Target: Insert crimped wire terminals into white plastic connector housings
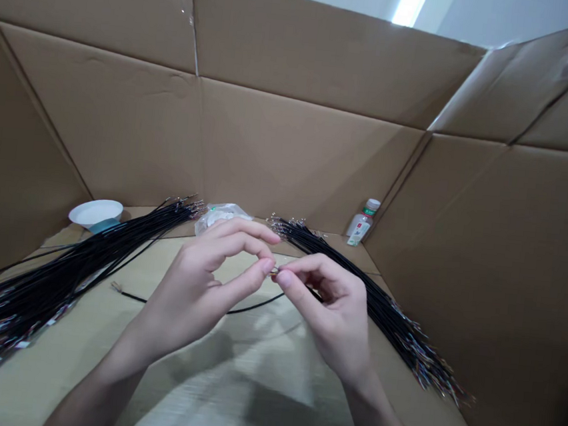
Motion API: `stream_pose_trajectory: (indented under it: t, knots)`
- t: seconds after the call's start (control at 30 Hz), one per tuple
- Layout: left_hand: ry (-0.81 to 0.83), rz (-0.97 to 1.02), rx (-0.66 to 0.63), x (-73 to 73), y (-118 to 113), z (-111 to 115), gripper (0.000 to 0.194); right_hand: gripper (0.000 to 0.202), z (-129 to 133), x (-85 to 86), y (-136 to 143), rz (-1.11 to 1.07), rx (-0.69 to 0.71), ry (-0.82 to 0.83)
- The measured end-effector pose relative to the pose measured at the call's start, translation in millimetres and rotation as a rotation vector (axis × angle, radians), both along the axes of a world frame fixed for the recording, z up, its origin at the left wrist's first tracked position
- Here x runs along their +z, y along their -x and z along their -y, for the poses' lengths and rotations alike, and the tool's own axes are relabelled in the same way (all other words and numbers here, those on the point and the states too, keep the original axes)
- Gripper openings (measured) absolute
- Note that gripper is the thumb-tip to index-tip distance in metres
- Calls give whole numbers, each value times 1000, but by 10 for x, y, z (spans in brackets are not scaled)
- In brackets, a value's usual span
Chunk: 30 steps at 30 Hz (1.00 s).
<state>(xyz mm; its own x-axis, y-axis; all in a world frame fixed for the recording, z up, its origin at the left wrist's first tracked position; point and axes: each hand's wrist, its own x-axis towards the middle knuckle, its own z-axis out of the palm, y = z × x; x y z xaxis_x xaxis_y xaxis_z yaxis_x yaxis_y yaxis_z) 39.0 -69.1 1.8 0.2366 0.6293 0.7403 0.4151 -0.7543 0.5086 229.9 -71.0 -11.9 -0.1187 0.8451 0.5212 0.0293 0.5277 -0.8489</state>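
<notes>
Both hands meet over the middle of the table, fingertip to fingertip. My left hand [196,291] pinches thumb against index finger at some thin wires [273,271], its other fingers stretched out above. From the opposite side, my right hand [335,305] grips the end of a black cable [255,307] where these wires come out; its fingers are curled and partly hide the end. The cable loops back under my left hand to a loose end [117,287] with bare strands. Wire colours between the fingertips are too small to tell for certain.
A bundle of black cables [100,245] with white connectors lies left; another bundle [381,299] with stripped wire ends lies right. Behind are a white bowl [97,210], a plastic bag [221,212] and a bottle [363,222]. Cardboard walls [300,154] surround the table [399,418].
</notes>
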Motion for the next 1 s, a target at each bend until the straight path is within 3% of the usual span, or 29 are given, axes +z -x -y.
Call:
stream_pose_trajectory:
  t: [0.23, 0.33, 0.43, 0.57, 0.63, 0.87, 1.0]
  knots:
    - [8, -28, -72, 15, 12, 12, 8, 15, -46, 13, -79, 1, 134, 112]
    - [15, -27, -91, 20, 4, 13, 9, 12, -40, 6, -72, 26, 92, 39]
    - [47, 27, -79, 27, 10, 12, 7, 13, -13, 4, -55, 90, -51, -111]
    - [303, 114, -95, 56, 26, 37, 17, 16, 20, -9, -28, 168, -221, -325]
    - [429, 132, -139, 72, 27, 47, 14, 16, 28, -17, -19, 193, -261, -398]
    - [690, 293, -384, 39, 39, -123, 9, 19, 41, 10, -24, 314, -399, -680]
    - [841, 385, -535, -4, 35, -269, 10, 20, 80, 42, -49, 409, -438, -735]
